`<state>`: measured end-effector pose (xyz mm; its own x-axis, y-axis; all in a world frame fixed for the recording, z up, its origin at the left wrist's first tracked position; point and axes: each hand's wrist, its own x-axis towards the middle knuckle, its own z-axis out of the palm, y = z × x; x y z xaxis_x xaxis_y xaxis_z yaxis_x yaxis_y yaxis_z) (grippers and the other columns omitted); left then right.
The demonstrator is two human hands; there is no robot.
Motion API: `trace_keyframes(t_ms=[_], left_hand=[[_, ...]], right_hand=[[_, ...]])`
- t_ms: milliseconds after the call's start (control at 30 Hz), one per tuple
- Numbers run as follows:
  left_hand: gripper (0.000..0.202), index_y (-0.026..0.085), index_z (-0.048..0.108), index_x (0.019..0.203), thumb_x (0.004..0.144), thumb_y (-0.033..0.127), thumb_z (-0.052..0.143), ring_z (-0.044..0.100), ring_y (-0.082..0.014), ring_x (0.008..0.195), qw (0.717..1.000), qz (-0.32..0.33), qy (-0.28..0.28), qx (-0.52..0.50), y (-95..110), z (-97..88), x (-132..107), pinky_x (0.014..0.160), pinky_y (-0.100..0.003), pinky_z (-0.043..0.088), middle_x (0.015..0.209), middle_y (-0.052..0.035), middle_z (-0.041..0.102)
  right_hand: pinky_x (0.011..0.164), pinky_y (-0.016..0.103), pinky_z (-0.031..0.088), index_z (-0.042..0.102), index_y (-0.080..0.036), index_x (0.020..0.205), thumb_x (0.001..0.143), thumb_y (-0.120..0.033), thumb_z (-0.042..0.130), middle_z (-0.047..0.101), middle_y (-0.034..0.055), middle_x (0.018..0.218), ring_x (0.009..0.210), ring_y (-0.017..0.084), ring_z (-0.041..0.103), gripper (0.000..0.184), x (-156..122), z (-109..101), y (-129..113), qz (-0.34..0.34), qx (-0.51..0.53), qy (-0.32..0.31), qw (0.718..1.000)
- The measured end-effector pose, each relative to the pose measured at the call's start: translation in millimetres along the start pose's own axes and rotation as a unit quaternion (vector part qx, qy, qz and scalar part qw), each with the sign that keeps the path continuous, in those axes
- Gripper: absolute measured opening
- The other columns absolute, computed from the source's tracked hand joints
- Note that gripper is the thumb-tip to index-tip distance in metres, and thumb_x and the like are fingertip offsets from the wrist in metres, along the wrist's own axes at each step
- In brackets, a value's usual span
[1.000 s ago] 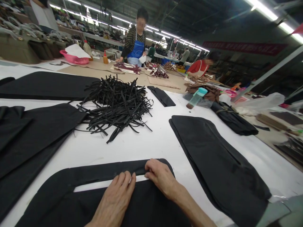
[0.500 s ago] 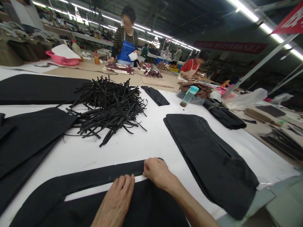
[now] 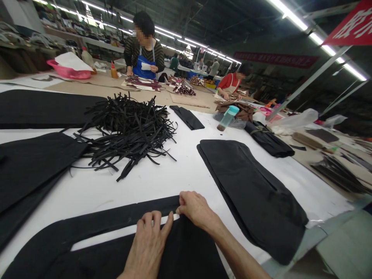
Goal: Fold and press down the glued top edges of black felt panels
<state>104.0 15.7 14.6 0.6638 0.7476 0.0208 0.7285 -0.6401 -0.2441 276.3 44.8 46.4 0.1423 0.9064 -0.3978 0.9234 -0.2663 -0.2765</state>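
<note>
A black fabric or leather panel [image 3: 113,219] lies before me, with a long narrow slot through which white shows. My left hand [image 3: 149,236] rests on the panel below the slot, fingers bent and apart, their tips at the slot's edge. Its thumb reaches toward my right hand [image 3: 195,209]. At the slot's right end, my right hand pinches the panel; its fingertips hide what exactly lies between them. Beyond my hands lies a tangled heap of thin black strips [image 3: 130,131].
To the right is a stack of black panels [image 3: 250,190]; more black panels [image 3: 31,162] lie left. A small folded black piece [image 3: 187,117] and a blue-lidded bottle [image 3: 228,118] lie farther back. Across the table, a person in a blue apron [image 3: 145,64] holds a white piece.
My left hand has moved slightly right along the slot, its thumb now spread toward my right hand. The right hand stays pinched near the slot's end. The view has shifted a little.
</note>
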Motion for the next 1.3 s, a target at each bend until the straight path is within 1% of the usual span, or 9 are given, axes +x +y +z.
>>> trace_keyframes(t_ms=[133, 233, 533, 700, 867, 933, 1067, 1167, 1300], left_hand=[[0.054, 0.039, 0.034, 0.134, 0.086, 0.015, 0.042, 0.053, -0.0281, 0.078, 1.0, -0.003, -0.014, 0.022, 3.3, -2.5, 3.0, 0.064, -0.037, 0.041, 0.093, -0.0102, 0.055], [0.054, 0.04, 0.034, 0.133, 0.086, 0.016, 0.042, 0.053, -0.0275, 0.076, 1.0, -0.007, -0.008, 0.028, 5.0, -2.3, 3.5, 0.063, -0.037, 0.04, 0.091, -0.0105, 0.055], [0.055, 0.033, 0.035, 0.135, 0.084, 0.013, 0.043, 0.053, -0.0285, 0.08, 1.0, -0.003, 0.011, 0.022, 5.9, 1.3, 1.4, 0.064, -0.039, 0.042, 0.091, -0.0118, 0.055], [0.046, 0.021, 0.048, 0.126, 0.081, 0.011, 0.048, 0.049, -0.0256, 0.094, 0.996, -0.008, 0.078, -0.044, -6.2, 22.3, -12.9, 0.081, -0.041, 0.045, 0.105, -0.012, 0.053], [0.045, 0.015, 0.054, 0.117, 0.075, 0.002, 0.046, 0.049, -0.0225, 0.101, 0.992, -0.003, 0.109, -0.061, -20.0, 46.4, -22.9, 0.087, -0.035, 0.046, 0.11, -0.01, 0.054], [0.044, 0.015, 0.055, 0.116, 0.075, 0.003, 0.047, 0.051, -0.0226, 0.098, 0.992, -0.006, 0.109, -0.065, -20.4, 45.9, -20.6, 0.086, -0.035, 0.047, 0.108, -0.0101, 0.055], [0.043, 0.015, 0.052, 0.119, 0.077, 0.006, 0.048, 0.053, -0.024, 0.092, 0.992, -0.004, 0.092, -0.081, -18.1, 30.7, -15.3, 0.08, -0.037, 0.049, 0.103, -0.0105, 0.057], [0.04, 0.013, 0.049, 0.12, 0.08, 0.009, 0.048, 0.053, -0.0235, 0.098, 0.993, 0.014, 0.071, -0.098, -20.8, 23.2, -16.8, 0.085, -0.036, 0.048, 0.106, -0.0112, 0.057], [0.038, 0.008, 0.052, 0.117, 0.08, 0.007, 0.047, 0.053, -0.0217, 0.099, 0.994, -0.003, 0.066, -0.085, -35.5, 28.5, -29.3, 0.088, -0.031, 0.047, 0.109, -0.0105, 0.057]], right_hand=[[0.056, 0.024, 0.027, 0.06, -0.021, 0.07, 0.065, -0.016, 0.064, 0.06, -0.0021, 0.066, 0.068, 0.015, 0.055, 0.008, -3.5, -4.0, 0.0, -0.009, 0.018, 0.008, 1.0], [0.058, 0.024, 0.028, 0.06, -0.02, 0.071, 0.067, -0.008, 0.054, 0.06, -0.0013, 0.068, 0.069, 0.014, 0.054, 0.014, -9.0, -6.0, -1.9, -0.008, 0.036, 0.031, 0.999], [0.057, 0.019, 0.031, 0.06, -0.021, 0.074, 0.075, -0.011, 0.046, 0.061, -0.0026, 0.072, 0.072, 0.011, 0.054, 0.017, -18.5, 14.3, -10.3, -0.017, 0.105, 0.038, 0.994], [0.06, 0.022, 0.03, 0.058, -0.021, 0.07, 0.077, -0.018, 0.052, 0.059, -0.0029, 0.072, 0.071, 0.012, 0.053, 0.009, -20.0, 18.7, -16.3, -0.019, 0.079, 0.044, 0.996], [0.059, 0.025, 0.028, 0.054, -0.02, 0.063, 0.077, -0.03, 0.058, 0.056, -0.0004, 0.073, 0.067, 0.014, 0.052, 0.017, -20.5, 25.0, -32.9, 0.025, 0.044, 0.063, 0.997], [0.058, 0.026, 0.028, 0.052, -0.02, 0.063, 0.076, -0.034, 0.06, 0.055, 0.0, 0.073, 0.067, 0.015, 0.053, 0.02, -20.9, 26.3, -40.0, 0.043, 0.029, 0.073, 0.996], [0.058, 0.026, 0.028, 0.048, -0.021, 0.063, 0.076, -0.036, 0.059, 0.056, 0.0004, 0.073, 0.071, 0.017, 0.055, 0.023, -20.5, 26.5, -44.1, 0.05, 0.013, 0.073, 0.996], [0.058, 0.026, 0.028, 0.046, -0.021, 0.062, 0.077, -0.032, 0.056, 0.057, 0.0002, 0.07, 0.069, 0.017, 0.054, 0.021, -15.7, 27.5, -35.3, 0.033, 0.018, 0.059, 0.998], [0.057, 0.026, 0.03, 0.046, -0.022, 0.063, 0.075, -0.025, 0.052, 0.056, -0.0017, 0.063, 0.063, 0.016, 0.054, 0.014, -5.1, 30.1, -19.7, 0.006, 0.052, 0.014, 0.999]])
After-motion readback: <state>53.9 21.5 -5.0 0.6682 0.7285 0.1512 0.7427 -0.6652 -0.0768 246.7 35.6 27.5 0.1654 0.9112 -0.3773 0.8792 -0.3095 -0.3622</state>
